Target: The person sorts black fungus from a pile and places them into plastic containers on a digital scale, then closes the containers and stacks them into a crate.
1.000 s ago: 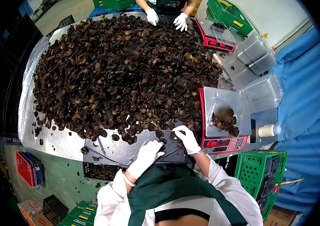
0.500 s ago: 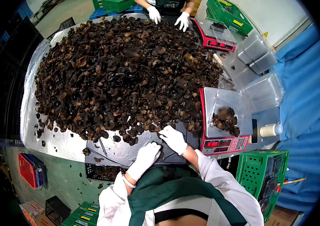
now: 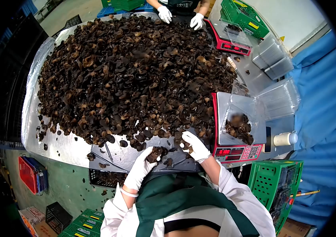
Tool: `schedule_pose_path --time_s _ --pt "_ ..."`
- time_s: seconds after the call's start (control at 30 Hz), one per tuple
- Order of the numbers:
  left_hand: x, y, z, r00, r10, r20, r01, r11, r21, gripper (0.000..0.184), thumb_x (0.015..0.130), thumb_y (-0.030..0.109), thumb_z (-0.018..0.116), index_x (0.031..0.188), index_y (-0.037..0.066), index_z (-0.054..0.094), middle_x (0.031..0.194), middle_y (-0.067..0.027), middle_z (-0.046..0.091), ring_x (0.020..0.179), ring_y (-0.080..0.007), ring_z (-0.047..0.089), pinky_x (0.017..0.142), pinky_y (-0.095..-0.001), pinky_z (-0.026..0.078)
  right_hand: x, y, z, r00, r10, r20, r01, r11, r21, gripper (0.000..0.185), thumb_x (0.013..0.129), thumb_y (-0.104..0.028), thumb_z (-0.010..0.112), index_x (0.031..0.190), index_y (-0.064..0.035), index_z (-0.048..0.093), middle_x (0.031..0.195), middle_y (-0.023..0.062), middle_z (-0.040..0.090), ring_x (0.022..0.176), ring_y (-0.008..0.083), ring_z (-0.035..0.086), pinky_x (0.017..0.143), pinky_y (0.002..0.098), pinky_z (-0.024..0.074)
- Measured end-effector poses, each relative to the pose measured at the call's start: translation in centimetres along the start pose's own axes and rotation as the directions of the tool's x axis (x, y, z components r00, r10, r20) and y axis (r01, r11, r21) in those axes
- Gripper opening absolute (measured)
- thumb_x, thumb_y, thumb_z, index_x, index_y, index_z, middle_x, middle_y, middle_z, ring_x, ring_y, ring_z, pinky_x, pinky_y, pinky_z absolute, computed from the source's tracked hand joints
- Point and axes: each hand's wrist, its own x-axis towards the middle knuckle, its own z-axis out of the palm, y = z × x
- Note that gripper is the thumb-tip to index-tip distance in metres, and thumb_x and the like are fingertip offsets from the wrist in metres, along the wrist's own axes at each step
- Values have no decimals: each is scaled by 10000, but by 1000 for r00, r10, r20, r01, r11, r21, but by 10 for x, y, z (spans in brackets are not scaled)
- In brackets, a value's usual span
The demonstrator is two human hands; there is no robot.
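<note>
A large heap of dark brown wood ear mushrooms (image 3: 124, 83) covers most of the table. At the near edge of the heap, my left hand (image 3: 141, 168), in a white glove, is closed around a small clump of wood ear (image 3: 159, 153). My right hand (image 3: 196, 148), gloved too, pinches another wood ear piece (image 3: 186, 147) beside the heap, left of the red scale (image 3: 222, 134). On that scale sits an open clear plastic box (image 3: 247, 108) with some wood ear inside. Loose scraps lie on the dark sheet between my hands.
Across the table, a co-worker's gloved hands (image 3: 165, 14) are at the heap's far edge, near a second scale (image 3: 233, 48). Clear boxes (image 3: 272, 55), a phone (image 3: 268, 139) and a white bottle (image 3: 285, 138) stand right. Green crates (image 3: 263, 177) flank my right side.
My hands have moved apart, left hand to the left and right hand to the right. Wood ear pieces now show in both. The co-worker's hands have shifted slightly.
</note>
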Motion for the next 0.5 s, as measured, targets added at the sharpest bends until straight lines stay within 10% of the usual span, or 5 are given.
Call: schedule_pose_path --time_s 0.5 --pt "-27 16 2 985 91 148 -130 951 282 280 916 229 563 1149 77 525 968 -65 629 783 -119 585 619 -209 429 0 7 11 988 13 153 -39 985 169 163 1011 -264 434 1087 -139 505 998 66 634 696 89 562 501 215 378"
